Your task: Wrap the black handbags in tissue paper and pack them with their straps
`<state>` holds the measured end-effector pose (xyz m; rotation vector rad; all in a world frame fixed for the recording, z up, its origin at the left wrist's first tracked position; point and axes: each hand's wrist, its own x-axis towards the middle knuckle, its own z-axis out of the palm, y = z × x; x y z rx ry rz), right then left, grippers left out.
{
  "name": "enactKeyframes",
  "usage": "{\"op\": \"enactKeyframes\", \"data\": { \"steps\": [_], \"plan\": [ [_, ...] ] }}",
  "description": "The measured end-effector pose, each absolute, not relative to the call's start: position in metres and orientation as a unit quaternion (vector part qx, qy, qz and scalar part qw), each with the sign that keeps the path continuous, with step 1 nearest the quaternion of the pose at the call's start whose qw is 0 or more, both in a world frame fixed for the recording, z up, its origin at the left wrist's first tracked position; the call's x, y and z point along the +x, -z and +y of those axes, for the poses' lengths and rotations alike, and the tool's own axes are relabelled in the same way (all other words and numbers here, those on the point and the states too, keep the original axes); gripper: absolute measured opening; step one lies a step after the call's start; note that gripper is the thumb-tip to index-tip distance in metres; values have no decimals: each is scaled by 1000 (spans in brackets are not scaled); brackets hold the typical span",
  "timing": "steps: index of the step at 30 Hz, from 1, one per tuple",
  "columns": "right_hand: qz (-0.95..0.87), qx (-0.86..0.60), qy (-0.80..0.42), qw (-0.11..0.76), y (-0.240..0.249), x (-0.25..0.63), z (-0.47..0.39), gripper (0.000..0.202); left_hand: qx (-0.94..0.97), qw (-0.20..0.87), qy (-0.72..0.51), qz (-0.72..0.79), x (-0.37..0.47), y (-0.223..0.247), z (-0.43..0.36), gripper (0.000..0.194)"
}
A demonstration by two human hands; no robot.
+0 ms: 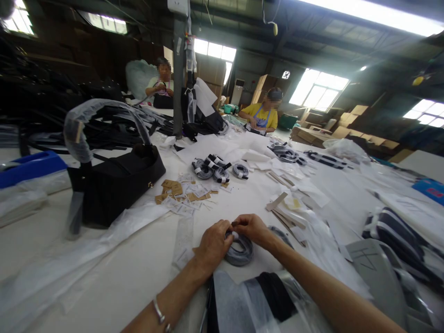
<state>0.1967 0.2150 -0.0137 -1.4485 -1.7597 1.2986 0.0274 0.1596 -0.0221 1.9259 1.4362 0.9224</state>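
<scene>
A coiled grey strap (240, 255), seemingly in a clear wrap with a white band at its top, stands between my hands just above the table. My left hand (215, 243) grips the coil's left side, thumb against the band. With closed fingertips, my right hand (255, 229) pinches a small dark bit at the top of the coil; whether this is the strap's end, I cannot tell. Below them lies a black item partly covered by white paper and clear plastic (256, 296). Part of another grey coil (280, 235) shows behind my right wrist.
A black handbag (121, 180) with a wrapped handle stands on the left. Brown and white tags (182, 194) lie scattered mid-table, with several bundled coils (212, 167) beyond. Cardboard strips (282, 210) and loose white sheets are to the right. Two people work across the table near a post (178, 74).
</scene>
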Motion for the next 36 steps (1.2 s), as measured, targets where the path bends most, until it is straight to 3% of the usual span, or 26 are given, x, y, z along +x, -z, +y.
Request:
{"op": "enactKeyframes", "data": {
  "steps": [11,17,20,26,36],
  "plan": [
    [-780,-450,-331,282,8,211,198,15,694,269,-340,575,28,23,161,12],
    [-882,-339,-272,182,-21,218,189,24,688,275,-345,576,29,20,161,16],
    [-872,-367,-280,165,-26,214,187,26,695,278,-345,567,28,19,160,17],
    [-817,-459,-270,220,-9,203,193,8,717,280,-325,550,22,15,159,19],
    [-870,-414,-181,196,-11,199,191,17,767,231,-225,555,25,0,163,22]
  ]
}}
